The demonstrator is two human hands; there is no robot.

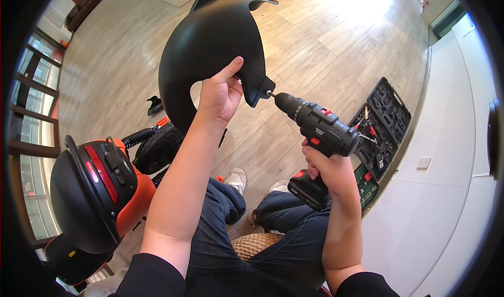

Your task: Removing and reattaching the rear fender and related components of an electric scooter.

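Observation:
In my left hand (223,95) is a curved black plastic fender (210,40), gripped by its lower edge with the thumb on its outer face. It is raised off the floor in front of me. A small metal screw (269,93) sits at the fender's corner tab. My right hand (328,168) is wrapped round the handle of a black and red cordless drill (317,119). The drill points left, and its bit meets the screw at the tab. Whether the bit is seated in the screw head I cannot tell.
To my left stands an orange and black scooter (131,202) with a black top case (79,197), a coil spring (139,137) and a tyre (160,150). An open black tool case (380,126) lies along the right wall. A woven stool (254,244) is under me, on the wood floor (315,45).

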